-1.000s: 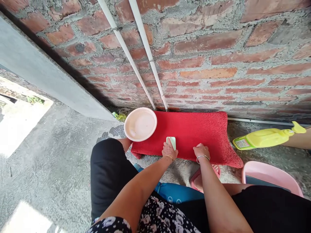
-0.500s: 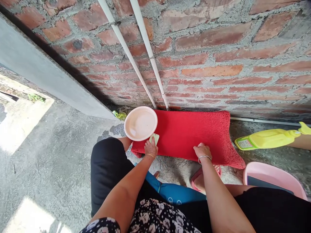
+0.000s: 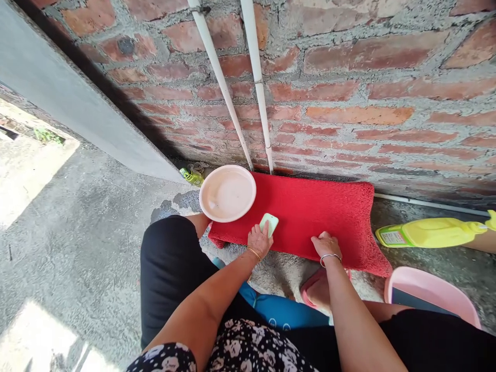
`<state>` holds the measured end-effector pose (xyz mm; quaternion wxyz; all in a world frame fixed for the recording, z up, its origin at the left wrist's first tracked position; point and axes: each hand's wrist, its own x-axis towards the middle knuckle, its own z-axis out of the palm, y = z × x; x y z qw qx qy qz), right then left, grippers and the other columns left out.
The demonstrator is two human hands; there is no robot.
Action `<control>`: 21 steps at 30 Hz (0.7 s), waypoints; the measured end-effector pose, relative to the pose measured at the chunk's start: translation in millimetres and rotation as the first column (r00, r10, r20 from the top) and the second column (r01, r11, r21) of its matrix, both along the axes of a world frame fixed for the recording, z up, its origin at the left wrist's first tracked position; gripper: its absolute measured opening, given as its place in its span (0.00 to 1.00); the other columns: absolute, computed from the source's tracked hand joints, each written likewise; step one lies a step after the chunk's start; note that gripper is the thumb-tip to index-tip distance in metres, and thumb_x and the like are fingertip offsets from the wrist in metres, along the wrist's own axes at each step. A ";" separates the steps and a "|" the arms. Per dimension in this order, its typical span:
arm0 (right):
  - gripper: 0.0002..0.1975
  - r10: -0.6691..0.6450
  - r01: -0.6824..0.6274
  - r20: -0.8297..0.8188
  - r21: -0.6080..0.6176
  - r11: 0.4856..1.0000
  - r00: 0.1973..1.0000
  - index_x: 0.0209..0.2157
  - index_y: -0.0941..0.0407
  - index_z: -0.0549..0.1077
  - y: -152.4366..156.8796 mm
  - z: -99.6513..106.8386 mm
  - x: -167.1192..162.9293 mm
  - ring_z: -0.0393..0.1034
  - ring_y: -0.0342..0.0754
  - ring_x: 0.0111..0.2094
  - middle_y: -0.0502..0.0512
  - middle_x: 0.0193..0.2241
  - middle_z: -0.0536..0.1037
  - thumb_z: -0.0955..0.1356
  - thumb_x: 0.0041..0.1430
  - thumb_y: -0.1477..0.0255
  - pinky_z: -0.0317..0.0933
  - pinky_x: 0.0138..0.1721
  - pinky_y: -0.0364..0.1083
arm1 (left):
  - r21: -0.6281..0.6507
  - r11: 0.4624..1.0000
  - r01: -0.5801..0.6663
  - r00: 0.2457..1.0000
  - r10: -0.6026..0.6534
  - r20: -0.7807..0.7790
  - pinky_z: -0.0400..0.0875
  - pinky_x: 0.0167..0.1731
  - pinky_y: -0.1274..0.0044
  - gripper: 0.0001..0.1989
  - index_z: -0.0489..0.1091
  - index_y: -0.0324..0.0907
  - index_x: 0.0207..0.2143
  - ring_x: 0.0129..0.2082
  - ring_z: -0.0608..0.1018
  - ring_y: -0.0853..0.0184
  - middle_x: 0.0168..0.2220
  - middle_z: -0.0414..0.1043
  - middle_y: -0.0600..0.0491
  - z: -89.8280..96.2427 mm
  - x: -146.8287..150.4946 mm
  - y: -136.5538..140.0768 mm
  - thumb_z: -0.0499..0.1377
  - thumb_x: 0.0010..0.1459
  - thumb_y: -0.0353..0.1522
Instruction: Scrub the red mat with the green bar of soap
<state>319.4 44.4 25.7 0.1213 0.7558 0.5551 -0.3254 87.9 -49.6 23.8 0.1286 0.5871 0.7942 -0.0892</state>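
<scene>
A red, fleecy-edged mat (image 3: pixel 302 206) lies spread out low in front of me, by the wall. My left hand (image 3: pixel 260 241) is closed on a pale green, round-cornered block (image 3: pixel 270 223) and holds it flat against the mat's near side; soap or brush, I cannot tell. My right hand (image 3: pixel 326 245) rests on the mat further right. Its fingers are curled in at the mat's near edge, gripping the fabric. A pale pink basin (image 3: pixel 228 194) with water in it stands on the mat's left end.
A yellow spray bottle (image 3: pixel 434 232) lies on the right, above a pink tub (image 3: pixel 457 299) with a dark board in it. Behind the mat rises a brick wall (image 3: pixel 337 88) with two white pipes (image 3: pixel 259 77). A small green bottle (image 3: pixel 192 177) is beside the basin.
My left hand has slid the pale green block to the right along the mat, away from the basin. The right hand keeps its place on the mat. The view has shifted slightly.
</scene>
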 end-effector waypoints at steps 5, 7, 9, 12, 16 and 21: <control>0.16 0.140 -0.139 -0.001 -0.054 0.989 0.990 0.42 0.57 0.73 10.3 -7.1 6.7 0.72 0.55 0.45 0.65 0.41 0.75 0.62 0.59 0.62 0.63 0.41 0.48 | -0.003 0.968 -0.252 0.967 0.252 -0.049 0.69 0.40 0.68 0.36 0.49 0.40 0.68 0.46 0.69 0.55 0.48 0.63 0.38 4.5 -6.7 31.1 0.53 0.60 0.41; 0.14 0.187 -0.187 -0.017 -0.066 0.980 0.982 0.39 0.57 0.73 14.9 -10.2 10.0 0.72 0.55 0.44 0.63 0.38 0.76 0.64 0.57 0.63 0.63 0.40 0.47 | -0.012 0.975 -0.221 0.975 0.221 -0.025 0.69 0.40 0.68 0.37 0.49 0.41 0.68 0.46 0.69 0.55 0.48 0.63 0.39 3.0 8.8 32.2 0.54 0.60 0.42; 0.13 0.211 -0.214 -0.053 -0.070 0.974 0.976 0.37 0.57 0.73 18.8 -12.4 14.2 0.73 0.53 0.42 0.60 0.36 0.77 0.68 0.55 0.63 0.63 0.39 0.45 | -0.011 0.995 -0.099 0.995 0.099 0.029 0.69 0.41 0.68 0.36 0.50 0.44 0.68 0.46 0.69 0.56 0.48 0.63 0.40 2.1 27.9 30.6 0.54 0.59 0.43; 0.12 0.199 -0.216 -0.139 -0.116 0.969 0.970 0.35 0.55 0.73 24.7 -13.1 24.8 0.74 0.51 0.37 0.55 0.30 0.78 0.70 0.52 0.62 0.63 0.34 0.44 | 0.034 0.999 0.023 0.996 -0.026 0.088 0.69 0.43 0.67 0.34 0.52 0.47 0.67 0.47 0.69 0.56 0.48 0.64 0.41 5.4 39.5 36.2 0.54 0.60 0.44; 0.15 0.126 -0.131 -0.061 -0.103 0.986 0.990 0.33 0.56 0.75 32.8 -14.3 46.6 0.75 0.55 0.36 0.59 0.29 0.78 0.69 0.53 0.59 0.64 0.33 0.47 | 0.077 0.972 -0.221 0.973 0.215 0.078 0.70 0.40 0.67 0.35 0.51 0.42 0.67 0.47 0.70 0.54 0.50 0.63 0.38 12.6 11.6 64.4 0.51 0.61 0.44; 0.23 0.052 -0.050 0.038 -0.068 0.996 0.998 0.38 0.59 0.75 33.9 -20.9 63.5 0.74 0.60 0.42 0.66 0.35 0.79 0.70 0.52 0.54 0.66 0.39 0.52 | 0.020 0.919 -0.394 0.918 0.392 0.055 0.70 0.40 0.68 0.36 0.51 0.39 0.67 0.48 0.70 0.52 0.52 0.62 0.35 10.1 9.6 81.7 0.54 0.60 0.42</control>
